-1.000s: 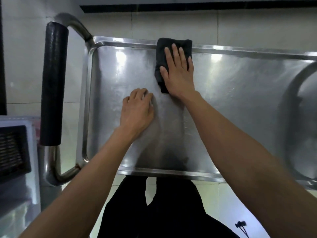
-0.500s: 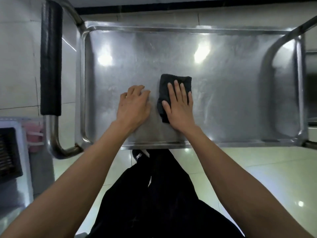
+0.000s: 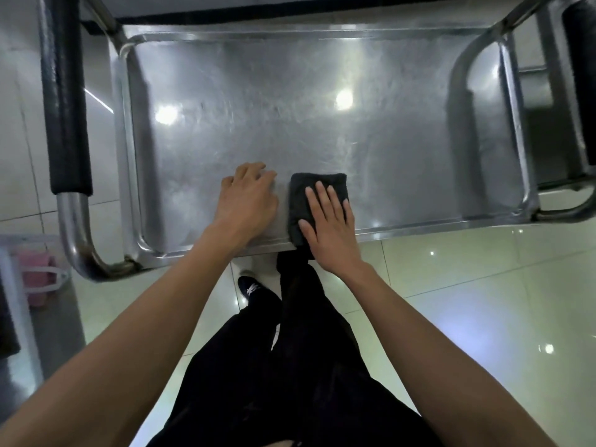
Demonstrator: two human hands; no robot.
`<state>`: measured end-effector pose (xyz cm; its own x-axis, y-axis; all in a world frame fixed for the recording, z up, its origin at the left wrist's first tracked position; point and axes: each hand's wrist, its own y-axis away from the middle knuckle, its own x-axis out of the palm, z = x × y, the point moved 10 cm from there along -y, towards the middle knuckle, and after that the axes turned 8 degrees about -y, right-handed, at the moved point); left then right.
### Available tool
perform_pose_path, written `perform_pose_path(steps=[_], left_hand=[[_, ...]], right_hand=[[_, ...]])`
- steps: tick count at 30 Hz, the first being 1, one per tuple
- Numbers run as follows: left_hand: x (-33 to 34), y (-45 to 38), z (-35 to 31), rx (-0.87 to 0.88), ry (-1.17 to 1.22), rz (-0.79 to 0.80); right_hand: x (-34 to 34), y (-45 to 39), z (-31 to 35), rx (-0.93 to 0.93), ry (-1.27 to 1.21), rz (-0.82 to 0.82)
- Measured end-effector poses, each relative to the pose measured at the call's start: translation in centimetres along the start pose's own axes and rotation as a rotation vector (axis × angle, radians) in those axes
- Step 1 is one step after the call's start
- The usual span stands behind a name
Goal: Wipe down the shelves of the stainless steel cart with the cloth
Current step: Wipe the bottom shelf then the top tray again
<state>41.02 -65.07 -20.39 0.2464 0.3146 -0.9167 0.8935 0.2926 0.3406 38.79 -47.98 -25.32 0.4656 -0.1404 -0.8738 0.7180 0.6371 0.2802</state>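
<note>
Two bare hands rest on the top shelf [image 3: 290, 124] of a stainless steel cart, near its near rim. The right hand [image 3: 329, 227] lies flat on a dark, folded cloth [image 3: 317, 188], with the fingers straight and slightly spread, and presses it against the metal. The cloth sits at the near edge of the shelf, a little right of the middle, and its near end hangs a bit over the rim under the palm. The left hand [image 3: 248, 201] is just beside the cloth, on its left, not touching it; its fingers are loosely bent, the tips rest on the bare steel, and it holds nothing. The shelf surface is shiny, with faint streaks and bright reflections of lamps. On the left side of the cart stands a curved steel handle with a black foam grip [image 3: 66, 108], and a similar black grip [image 3: 580, 69] shows at the far right. Below the cart are pale glossy floor tiles [image 3: 467, 285], the person's black trousers [image 3: 274, 366] and one dark shoe [image 3: 250, 287]. At the near left, a pink object [image 3: 35, 275] lies in a translucent container; I cannot tell what it is.
</note>
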Motion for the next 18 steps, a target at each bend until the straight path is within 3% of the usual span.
perform_pose_path(steps=[5,18], left_hand=[[-1.3,-2.3,0.2,-0.022,0.059,-0.107],[-3.3,-12.1,0.1,-0.154,0.018,-0.105]], right_hand=[[-1.0,-4.1,-0.9,0.034,-0.039,-0.023],[-7.1,-22.8,-1.4,-0.096,-0.012,-0.001]])
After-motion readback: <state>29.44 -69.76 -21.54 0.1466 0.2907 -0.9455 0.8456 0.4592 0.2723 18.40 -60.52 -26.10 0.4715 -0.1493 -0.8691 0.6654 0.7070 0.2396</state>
